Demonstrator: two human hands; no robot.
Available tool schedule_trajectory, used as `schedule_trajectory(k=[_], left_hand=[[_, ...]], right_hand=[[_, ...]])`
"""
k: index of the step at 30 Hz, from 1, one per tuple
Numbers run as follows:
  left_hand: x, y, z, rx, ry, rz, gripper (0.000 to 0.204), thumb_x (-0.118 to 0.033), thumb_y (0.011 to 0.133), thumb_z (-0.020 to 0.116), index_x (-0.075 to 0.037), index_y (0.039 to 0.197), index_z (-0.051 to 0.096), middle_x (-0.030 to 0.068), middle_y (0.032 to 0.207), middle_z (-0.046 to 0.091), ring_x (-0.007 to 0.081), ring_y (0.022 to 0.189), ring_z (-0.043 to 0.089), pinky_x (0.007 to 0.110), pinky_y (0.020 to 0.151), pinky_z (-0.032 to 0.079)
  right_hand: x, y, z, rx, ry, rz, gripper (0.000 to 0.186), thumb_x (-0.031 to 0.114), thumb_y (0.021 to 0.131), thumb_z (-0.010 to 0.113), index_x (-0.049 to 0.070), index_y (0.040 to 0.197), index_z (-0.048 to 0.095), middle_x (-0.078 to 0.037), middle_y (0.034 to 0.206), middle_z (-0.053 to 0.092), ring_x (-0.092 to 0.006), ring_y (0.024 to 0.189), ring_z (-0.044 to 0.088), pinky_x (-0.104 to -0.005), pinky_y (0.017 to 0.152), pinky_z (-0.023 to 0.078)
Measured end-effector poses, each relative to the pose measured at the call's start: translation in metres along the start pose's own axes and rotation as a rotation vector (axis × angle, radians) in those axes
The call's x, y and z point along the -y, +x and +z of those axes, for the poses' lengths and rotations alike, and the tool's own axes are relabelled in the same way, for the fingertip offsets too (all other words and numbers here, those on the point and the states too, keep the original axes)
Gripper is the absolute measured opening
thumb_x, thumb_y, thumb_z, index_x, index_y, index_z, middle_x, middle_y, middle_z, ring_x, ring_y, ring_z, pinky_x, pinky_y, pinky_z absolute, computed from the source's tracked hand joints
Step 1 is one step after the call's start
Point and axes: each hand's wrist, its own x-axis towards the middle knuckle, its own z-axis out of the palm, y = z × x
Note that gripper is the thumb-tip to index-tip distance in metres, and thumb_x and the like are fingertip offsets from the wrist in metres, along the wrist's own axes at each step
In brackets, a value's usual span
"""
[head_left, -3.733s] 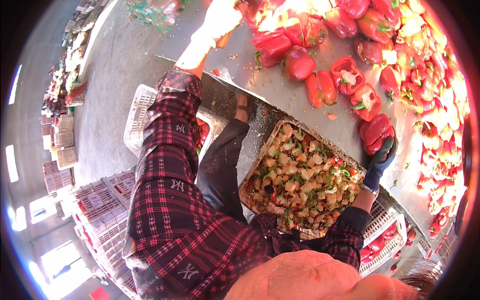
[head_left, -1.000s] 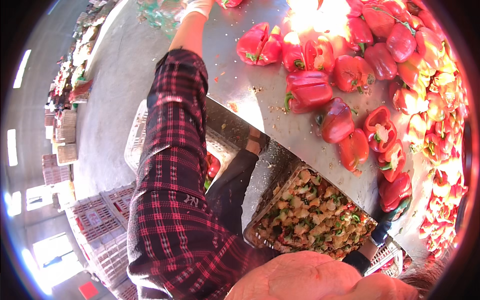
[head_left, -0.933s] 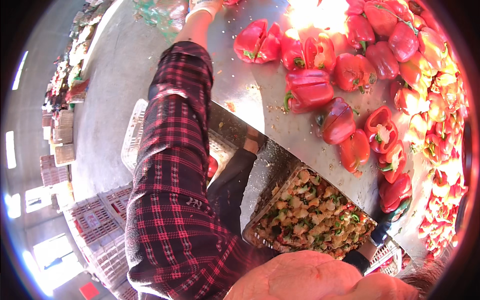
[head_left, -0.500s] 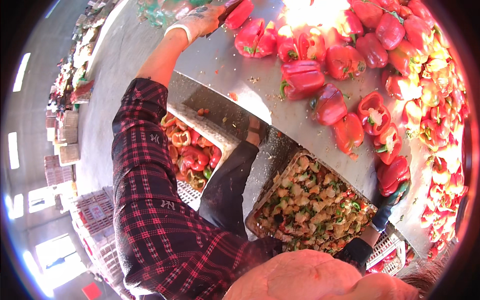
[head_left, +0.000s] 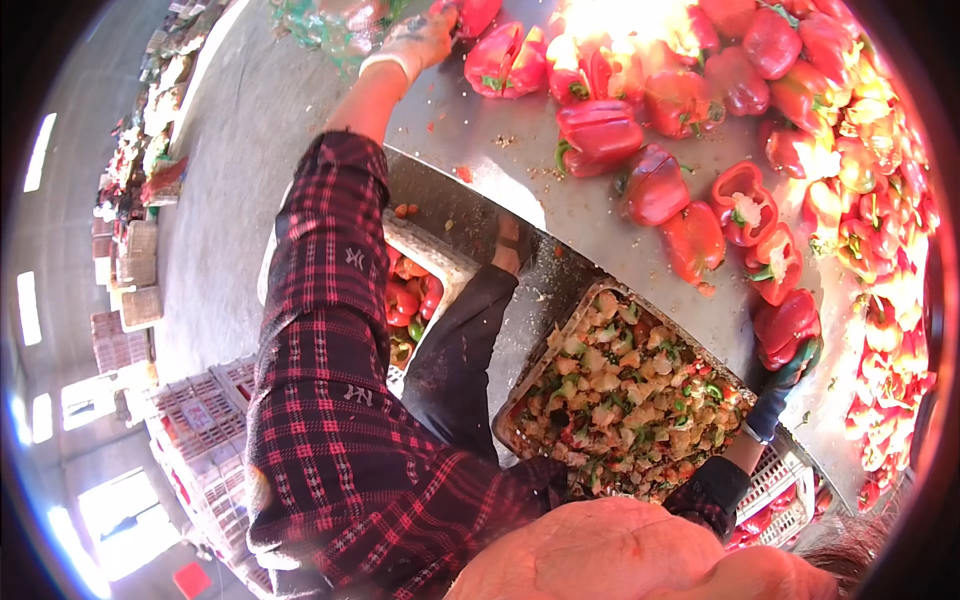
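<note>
My left hand (head_left: 415, 45), in a pale glove, is stretched to the far edge of the metal table (head_left: 470, 125). Its fingers are closed against a red bell pepper (head_left: 476, 14) that the top of the picture cuts off. At the near right, my right hand (head_left: 785, 392), in a dark blue-green glove, is closed around the lower end of another red bell pepper (head_left: 787, 325). Just beyond that one lie two halved peppers (head_left: 745, 203), cut sides up with pale cores showing. Several whole and split red peppers (head_left: 602, 138) are spread between my hands.
A large heap of red peppers (head_left: 870, 230) covers the table's right side. Below the table edge stands a crate of pepper cores and trimmings (head_left: 545, 350). Left of it, a pale crate (head_left: 440, 250) holds pepper pieces. Stacked crates (head_left: 190, 420) and a green net bag (head_left: 335, 25) are farther left.
My left hand and sleeve have shifted to the right, bringing the fingers against the far pepper. A dark object at those fingers no longer shows. My right hand has tilted slightly with its pepper.
</note>
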Motion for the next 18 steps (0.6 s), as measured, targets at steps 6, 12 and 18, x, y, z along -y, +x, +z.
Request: schedule_trajectory(k=[6,12,18], left_hand=[[-0.060,-0.068,-0.085,-0.022,-0.074,0.010,0.039,-0.021,0.089,0.049,-0.016,0.129,0.049,0.0167,0.091,0.065,0.0341,0.084,0.064,0.046,0.074,0.050],[-0.086,-0.035,-0.142,-0.613,-0.980,-0.024,0.049,-0.006,0.084,0.053,0.000,0.132,0.045,0.0130,0.094,0.067,0.0167,0.066,0.062,0.031,0.054,0.050],[-0.122,0.062,-0.125,-1.230,-0.739,-0.128,0.053,-0.006,0.089,0.050,0.000,0.140,0.033,0.0193,0.091,0.065,0.0279,0.068,0.063,0.036,0.060,0.050]], right_hand=[[0.027,0.006,0.010,0.046,0.000,-0.012,0.034,0.027,0.098,0.046,-0.001,0.116,0.054,-0.011,0.110,0.056,-0.0236,0.101,0.051,-0.0365,0.094,0.040],[0.040,0.005,0.016,0.093,-0.008,-0.041,0.033,0.026,0.100,0.041,0.000,0.116,0.054,-0.012,0.110,0.056,-0.0239,0.100,0.051,-0.0360,0.093,0.040],[0.038,0.000,0.005,0.066,-0.028,-0.008,0.036,0.028,0.100,0.039,0.000,0.118,0.053,-0.012,0.114,0.056,-0.0247,0.103,0.052,-0.0368,0.094,0.039]])
